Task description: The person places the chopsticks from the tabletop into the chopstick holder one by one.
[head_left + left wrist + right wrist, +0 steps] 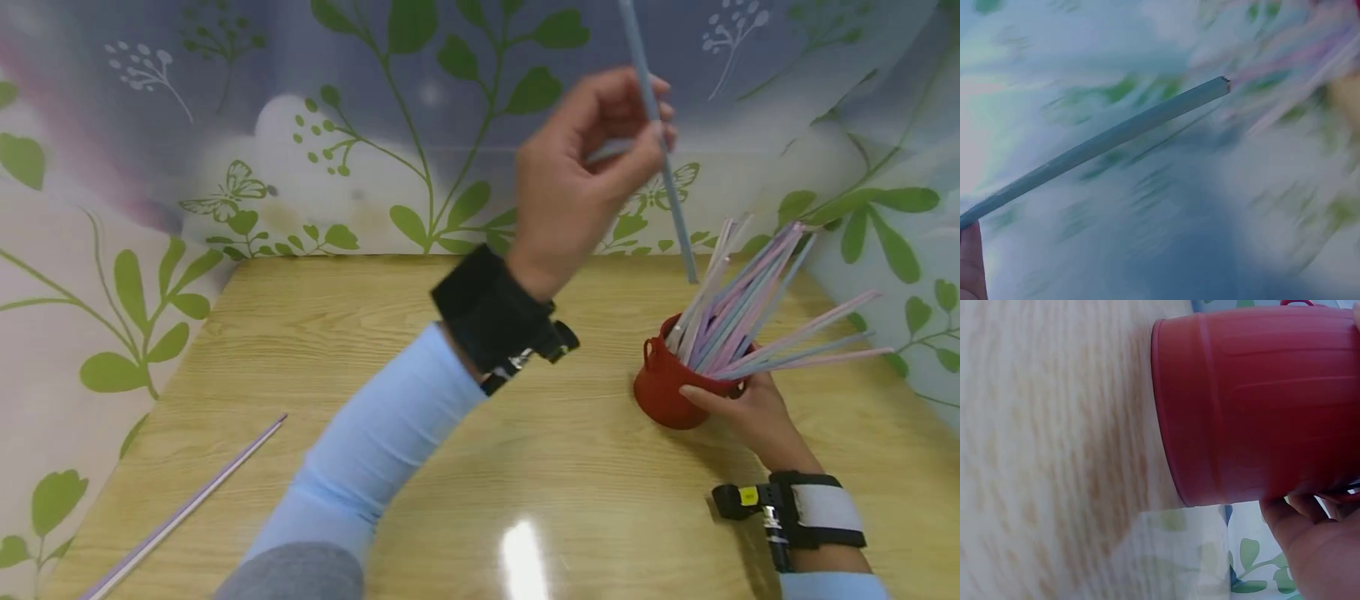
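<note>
1. Now, the biggest thing is the wooden surface (375,350). A curtain with green leaves (225,125) hangs behind it and along both sides.
2. Next is the left hand (577,175). It is up in the air, near the 12 o'clock edge of the surface. Its fingers are curled around a pale blue straw (660,142) and pinch it. The straw stands almost upright, and its low end points toward 5 o'clock, just above the other straws. In the left wrist view the same straw (1116,134) is sharp, but all else is a blur.
3. Then comes the red cup (663,387). It sits on the surface at about 3 o'clock. In the right wrist view the cup (1254,400) fills most of the picture.
4. The right hand (750,412) holds the cup from the 4 o'clock side, with fingers wrapped on its wall.
5. A bunch of pink, purple and blue straws (750,321) stands in the cup and leans toward 2 o'clock.
6. Last, one purple straw (187,504) lies alone on the surface at about 8 o'clock, well apart from the cup.
</note>
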The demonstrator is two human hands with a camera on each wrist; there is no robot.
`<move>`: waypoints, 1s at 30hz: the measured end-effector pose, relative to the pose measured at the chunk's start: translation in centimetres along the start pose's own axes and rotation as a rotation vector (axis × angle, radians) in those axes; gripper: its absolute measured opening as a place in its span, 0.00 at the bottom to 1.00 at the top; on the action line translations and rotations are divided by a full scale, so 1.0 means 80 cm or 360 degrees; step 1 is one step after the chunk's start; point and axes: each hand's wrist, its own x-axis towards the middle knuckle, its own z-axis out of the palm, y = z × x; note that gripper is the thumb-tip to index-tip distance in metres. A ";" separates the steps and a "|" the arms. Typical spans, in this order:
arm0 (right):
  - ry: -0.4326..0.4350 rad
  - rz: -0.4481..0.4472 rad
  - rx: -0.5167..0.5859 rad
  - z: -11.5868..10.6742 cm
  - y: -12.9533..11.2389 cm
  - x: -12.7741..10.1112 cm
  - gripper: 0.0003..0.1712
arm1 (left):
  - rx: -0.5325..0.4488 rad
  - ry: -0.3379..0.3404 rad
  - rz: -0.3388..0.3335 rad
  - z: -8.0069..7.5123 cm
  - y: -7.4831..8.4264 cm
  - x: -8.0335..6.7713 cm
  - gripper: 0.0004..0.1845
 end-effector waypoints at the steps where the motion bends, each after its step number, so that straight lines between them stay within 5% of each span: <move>1: -0.0013 -0.0004 0.0011 0.004 -0.002 0.000 0.43 | 0.0060 -0.0070 -0.0149 0.015 -0.012 -0.007 0.13; 4: -0.0023 0.0000 0.0009 0.013 -0.007 -0.002 0.43 | 0.0341 -0.0332 -0.0416 0.048 -0.044 -0.033 0.14; 9: -0.0026 -0.0030 -0.0068 0.016 -0.015 -0.005 0.43 | 0.0553 -0.0584 -0.0582 0.070 -0.072 -0.066 0.15; 16: -0.0017 -0.0062 -0.0103 0.010 -0.018 0.003 0.44 | 0.0678 -0.0987 -0.0924 0.074 -0.108 -0.058 0.14; 22: -0.0029 -0.0071 -0.0086 0.010 -0.006 0.008 0.46 | 0.0434 -0.1119 -0.1382 0.060 -0.112 -0.048 0.11; 26: -0.0052 -0.0107 -0.0010 0.007 -0.001 0.011 0.45 | 0.0030 -0.1126 -0.1717 0.046 -0.111 -0.044 0.14; 30: -0.0033 -0.0105 0.0028 0.009 0.007 0.015 0.44 | -0.0159 -0.1083 -0.1807 0.022 -0.109 -0.043 0.18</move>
